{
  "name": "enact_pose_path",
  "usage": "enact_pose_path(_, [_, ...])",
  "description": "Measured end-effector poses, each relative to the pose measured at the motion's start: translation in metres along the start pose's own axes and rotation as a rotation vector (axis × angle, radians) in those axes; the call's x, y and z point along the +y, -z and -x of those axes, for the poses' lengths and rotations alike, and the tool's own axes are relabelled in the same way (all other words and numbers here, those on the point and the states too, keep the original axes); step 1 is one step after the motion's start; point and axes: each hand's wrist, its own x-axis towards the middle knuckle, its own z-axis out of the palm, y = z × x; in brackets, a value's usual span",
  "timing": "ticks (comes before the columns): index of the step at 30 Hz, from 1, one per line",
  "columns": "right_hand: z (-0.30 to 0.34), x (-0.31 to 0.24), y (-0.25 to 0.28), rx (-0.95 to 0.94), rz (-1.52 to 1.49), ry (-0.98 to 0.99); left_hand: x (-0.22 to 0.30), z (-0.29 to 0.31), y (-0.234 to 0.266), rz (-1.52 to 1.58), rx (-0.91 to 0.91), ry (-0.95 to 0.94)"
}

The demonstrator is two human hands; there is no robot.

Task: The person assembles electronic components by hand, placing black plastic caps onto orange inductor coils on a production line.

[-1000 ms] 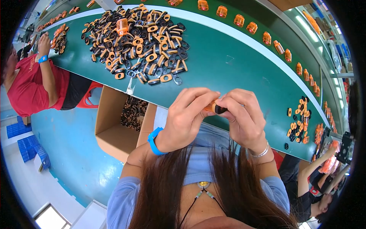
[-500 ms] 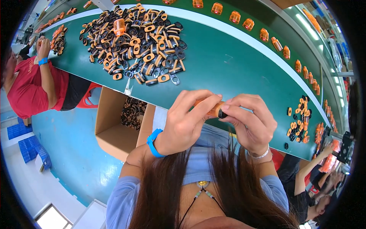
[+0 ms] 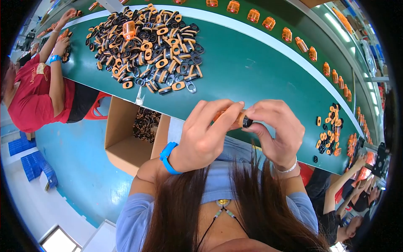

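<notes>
My left hand (image 3: 203,136) is closed around a translucent orange plastic housing (image 3: 235,122), mostly hidden by its fingers. At the housing's right end sits a ring with a black outer part (image 3: 247,122) and an orange band. The thumb and fingertips of my right hand (image 3: 279,132) close on that black end from the right. Both hands are just above the table's near edge. Beyond them to the left lies a big heap of black-and-orange oval rings (image 3: 161,63), with one orange housing (image 3: 129,30) resting on top.
Orange housings (image 3: 269,23) stand in a row on the green conveyor behind the white rail (image 3: 268,44). A smaller pile of rings (image 3: 323,143) lies at the right. An open cardboard box (image 3: 121,145) holds more rings below the edge. Co-workers sit on either side.
My right fingers have loosened and shifted slightly, showing more of the black end. The co-worker at the left has stretched an arm toward the conveyor.
</notes>
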Motion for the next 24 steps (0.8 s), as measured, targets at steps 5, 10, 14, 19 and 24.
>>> enact_pose_path(5, [0.0,0.002,-0.001,0.002,-0.05,0.012,0.0,0.002,0.001,-0.017,-0.006,-0.011])
enact_pose_path(10, [-0.002,0.001,-0.001,-0.021,-0.026,0.043,0.001,0.002,0.002,-0.002,-0.015,-0.011])
enact_pose_path(14, [-0.002,-0.001,-0.001,-0.044,0.014,0.011,0.001,0.002,0.002,-0.007,-0.023,-0.005])
enact_pose_path(19, [0.0,-0.003,-0.002,-0.095,0.049,-0.037,-0.003,0.005,0.0,-0.033,-0.058,-0.025])
enact_pose_path(24, [-0.004,0.013,0.005,-0.154,-0.125,-0.116,-0.012,0.009,-0.004,0.197,-0.185,0.159])
